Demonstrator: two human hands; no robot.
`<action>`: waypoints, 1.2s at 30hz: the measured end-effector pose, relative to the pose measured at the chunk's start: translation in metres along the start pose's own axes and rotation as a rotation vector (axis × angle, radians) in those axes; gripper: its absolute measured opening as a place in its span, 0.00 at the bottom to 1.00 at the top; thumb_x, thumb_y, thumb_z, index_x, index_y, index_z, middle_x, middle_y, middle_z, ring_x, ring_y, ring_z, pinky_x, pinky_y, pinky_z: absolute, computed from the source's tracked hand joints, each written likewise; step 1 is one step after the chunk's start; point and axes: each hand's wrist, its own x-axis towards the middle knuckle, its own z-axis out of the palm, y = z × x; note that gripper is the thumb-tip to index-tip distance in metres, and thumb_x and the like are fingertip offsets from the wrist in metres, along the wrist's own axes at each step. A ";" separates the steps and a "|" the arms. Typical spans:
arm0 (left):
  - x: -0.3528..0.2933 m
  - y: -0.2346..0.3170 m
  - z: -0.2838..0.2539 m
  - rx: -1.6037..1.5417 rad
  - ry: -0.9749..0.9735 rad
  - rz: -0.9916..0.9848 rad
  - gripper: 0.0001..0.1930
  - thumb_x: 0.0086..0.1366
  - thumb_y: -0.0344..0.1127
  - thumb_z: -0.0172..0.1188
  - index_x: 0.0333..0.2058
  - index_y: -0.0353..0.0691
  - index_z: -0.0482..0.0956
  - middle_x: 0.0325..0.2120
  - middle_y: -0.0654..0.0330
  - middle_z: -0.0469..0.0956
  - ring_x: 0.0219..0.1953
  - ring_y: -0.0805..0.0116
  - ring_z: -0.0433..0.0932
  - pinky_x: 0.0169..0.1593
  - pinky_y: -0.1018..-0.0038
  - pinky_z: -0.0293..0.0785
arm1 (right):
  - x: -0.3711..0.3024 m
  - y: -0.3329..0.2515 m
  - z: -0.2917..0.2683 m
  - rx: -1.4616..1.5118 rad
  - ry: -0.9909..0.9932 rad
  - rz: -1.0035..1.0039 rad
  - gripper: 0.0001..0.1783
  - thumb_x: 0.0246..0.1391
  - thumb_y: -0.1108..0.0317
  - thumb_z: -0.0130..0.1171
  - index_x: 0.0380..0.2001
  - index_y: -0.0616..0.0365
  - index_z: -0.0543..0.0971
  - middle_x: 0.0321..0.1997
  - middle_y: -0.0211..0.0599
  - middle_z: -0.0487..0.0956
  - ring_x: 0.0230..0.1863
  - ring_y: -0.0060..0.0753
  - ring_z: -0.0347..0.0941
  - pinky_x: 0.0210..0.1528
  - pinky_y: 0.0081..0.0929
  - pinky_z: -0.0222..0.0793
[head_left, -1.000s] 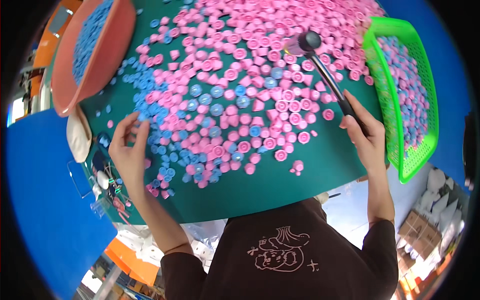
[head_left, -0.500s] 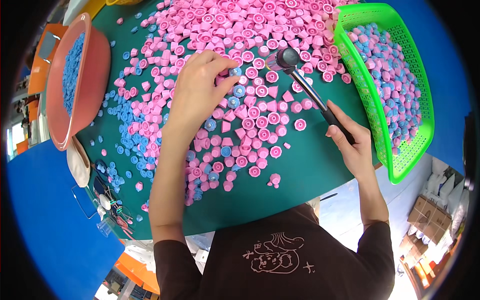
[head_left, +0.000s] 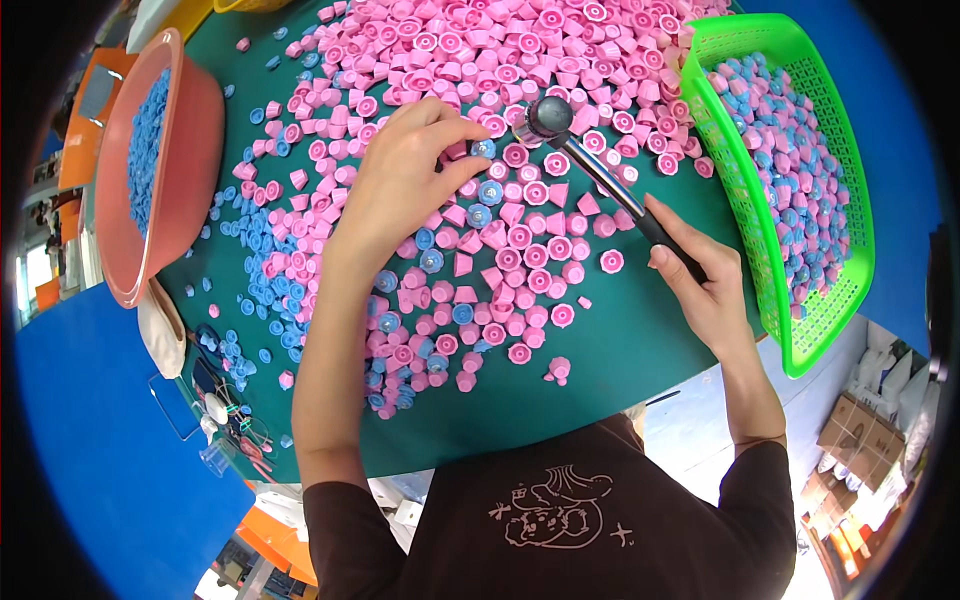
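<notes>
My left hand (head_left: pixel 405 165) reaches over the pieces, thumb and forefinger pinched on a small blue flower-shaped cap (head_left: pixel 484 149). Just right of those fingertips is the round black head of a hammer (head_left: pixel 600 178), raised above the pieces. Its shaft is shiny metal, and my right hand (head_left: pixel 703 268) is wrapped around its black grip. Close below the left fingertips stand blue-topped pieces (head_left: pixel 490 193). Around them lie many loose pink tapered cups (head_left: pixel 520 236), several with their ringed openings facing up. Whatever sits under the pinched cap is mostly hidden.
A green table (head_left: pixel 640 340) bears a large pink heap (head_left: pixel 450 40) at the back. Loose blue caps (head_left: pixel 265 235) lie left of my forearm, beside a salmon basin (head_left: pixel 195 150) holding more. On the right, a green basket (head_left: pixel 765 240) holds pink-and-blue pieces. Small tools and cords clutter the left edge.
The hammer's head has moved left, nearer my left fingertips. My left hand keeps its pinch on the blue cap. The whole view has shifted slightly.
</notes>
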 end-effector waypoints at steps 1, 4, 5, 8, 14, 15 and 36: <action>0.001 0.001 0.000 -0.023 -0.008 -0.011 0.12 0.52 0.33 0.68 0.36 0.39 0.83 0.26 0.60 0.73 0.34 0.62 0.73 0.39 0.66 0.70 | 0.002 -0.002 0.001 -0.025 0.014 -0.027 0.25 0.58 0.71 0.59 0.59 0.58 0.72 0.29 0.29 0.77 0.27 0.16 0.66 0.29 0.16 0.61; -0.001 0.001 -0.007 -0.044 -0.004 -0.041 0.13 0.51 0.33 0.68 0.36 0.39 0.83 0.26 0.60 0.73 0.33 0.61 0.73 0.39 0.66 0.70 | 0.008 -0.020 0.003 -0.105 -0.034 -0.060 0.25 0.57 0.74 0.58 0.59 0.58 0.73 0.27 0.32 0.75 0.25 0.18 0.64 0.29 0.18 0.61; -0.005 0.004 -0.015 0.023 0.028 -0.002 0.13 0.50 0.34 0.69 0.36 0.38 0.83 0.27 0.60 0.73 0.34 0.61 0.73 0.40 0.66 0.70 | 0.011 -0.024 0.006 -0.103 -0.041 -0.069 0.25 0.57 0.74 0.58 0.59 0.58 0.73 0.27 0.32 0.75 0.25 0.18 0.64 0.29 0.18 0.61; -0.022 0.006 -0.041 0.024 0.120 -0.129 0.14 0.50 0.33 0.70 0.37 0.38 0.83 0.31 0.59 0.76 0.35 0.64 0.75 0.39 0.70 0.71 | 0.016 -0.031 0.013 -0.255 -0.046 -0.170 0.25 0.55 0.78 0.57 0.58 0.58 0.73 0.25 0.34 0.73 0.25 0.20 0.64 0.29 0.20 0.61; -0.122 -0.012 -0.126 0.231 0.423 -0.374 0.10 0.55 0.31 0.68 0.36 0.37 0.84 0.31 0.64 0.79 0.33 0.74 0.74 0.36 0.78 0.67 | 0.020 -0.010 0.017 -0.155 0.004 -0.258 0.25 0.58 0.75 0.55 0.59 0.60 0.72 0.34 0.26 0.78 0.27 0.13 0.64 0.28 0.15 0.61; -0.141 -0.031 -0.134 0.212 0.492 -0.489 0.10 0.56 0.32 0.68 0.36 0.37 0.84 0.30 0.65 0.79 0.33 0.75 0.73 0.36 0.79 0.67 | 0.013 -0.013 0.012 -0.110 0.006 -0.073 0.25 0.59 0.73 0.55 0.60 0.59 0.71 0.32 0.24 0.77 0.24 0.10 0.61 0.25 0.11 0.57; -0.135 -0.143 -0.140 0.073 0.291 -0.667 0.14 0.56 0.38 0.68 0.36 0.35 0.83 0.26 0.65 0.81 0.29 0.78 0.75 0.35 0.78 0.70 | -0.004 -0.023 0.021 0.125 0.038 0.102 0.25 0.61 0.67 0.56 0.61 0.56 0.71 0.27 0.21 0.73 0.23 0.08 0.59 0.23 0.10 0.50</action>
